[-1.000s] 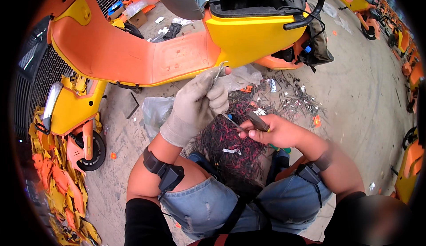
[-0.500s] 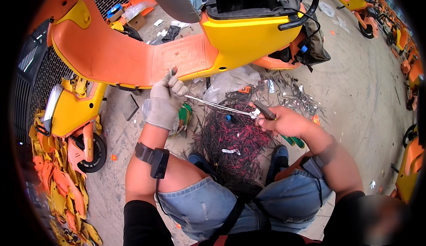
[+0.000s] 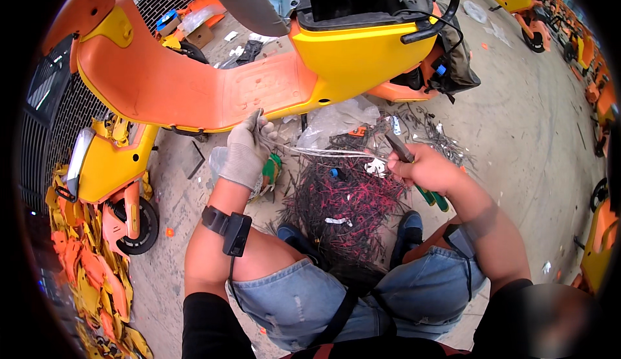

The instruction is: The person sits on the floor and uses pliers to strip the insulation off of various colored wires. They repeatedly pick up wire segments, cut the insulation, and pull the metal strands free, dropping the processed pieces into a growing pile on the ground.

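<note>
My left hand (image 3: 248,153), in a grey-white work glove, is closed round one end of some thin pale wires (image 3: 323,152). The wires stretch across to my bare right hand (image 3: 432,171). Wrapped in that right hand are pliers (image 3: 398,145) with green handles, their dark jaws pointing up and away to the left. Whether the right fingers also pinch the wires is hard to make out. Below the wires, a pile of black and red wire scraps (image 3: 343,207) lies on the ground between my feet.
A yellow and orange scooter body (image 3: 362,58) stands right in front, with clear plastic sheeting (image 3: 343,121) under its edge. To the left are another scooter part with a wheel (image 3: 132,223) and heaped orange and yellow panels (image 3: 90,262). More scooters (image 3: 527,13) line the right.
My left hand has come down a little and to the right. The right hand, with the pliers, has shifted slightly right. The wires still run between both hands.
</note>
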`<action>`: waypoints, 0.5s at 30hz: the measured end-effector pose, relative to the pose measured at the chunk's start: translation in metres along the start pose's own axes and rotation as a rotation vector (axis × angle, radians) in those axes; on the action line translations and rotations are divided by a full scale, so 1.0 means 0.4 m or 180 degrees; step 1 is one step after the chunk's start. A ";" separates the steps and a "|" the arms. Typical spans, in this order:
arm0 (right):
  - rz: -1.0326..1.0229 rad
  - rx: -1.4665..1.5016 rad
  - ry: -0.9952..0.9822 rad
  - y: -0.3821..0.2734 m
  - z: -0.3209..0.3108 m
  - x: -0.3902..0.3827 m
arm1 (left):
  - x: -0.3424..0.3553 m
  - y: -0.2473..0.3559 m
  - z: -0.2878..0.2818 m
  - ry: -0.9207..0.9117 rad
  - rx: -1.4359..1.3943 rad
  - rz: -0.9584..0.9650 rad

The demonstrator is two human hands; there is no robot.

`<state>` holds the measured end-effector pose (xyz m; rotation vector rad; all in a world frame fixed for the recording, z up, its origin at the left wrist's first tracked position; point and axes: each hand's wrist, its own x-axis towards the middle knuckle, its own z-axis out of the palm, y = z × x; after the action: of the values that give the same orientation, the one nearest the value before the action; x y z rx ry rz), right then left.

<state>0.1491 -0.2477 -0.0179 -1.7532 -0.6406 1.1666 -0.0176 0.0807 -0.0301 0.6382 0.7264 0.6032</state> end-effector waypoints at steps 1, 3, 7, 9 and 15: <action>-0.0025 0.0027 0.0061 -0.003 -0.002 -0.003 | 0.020 0.001 -0.028 -0.0087 0.0040 -0.0099; -0.0065 0.0087 0.0193 -0.011 -0.009 -0.007 | -0.010 -0.012 0.025 0.0097 0.0431 -0.0202; -0.0322 0.0420 0.0307 -0.011 -0.022 0.001 | -0.004 -0.021 0.009 0.0188 0.1631 -0.0379; -0.0299 0.0395 0.0287 -0.017 -0.028 0.001 | -0.006 -0.027 0.000 -0.0219 0.2803 0.0130; -0.0190 -0.0025 0.0267 -0.015 -0.025 -0.002 | -0.151 -0.080 0.137 -0.1386 0.5061 0.2693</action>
<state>0.1584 -0.2496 -0.0110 -1.7680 -0.6435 1.0455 -0.0039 0.0010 0.0038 2.5430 0.3629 0.5048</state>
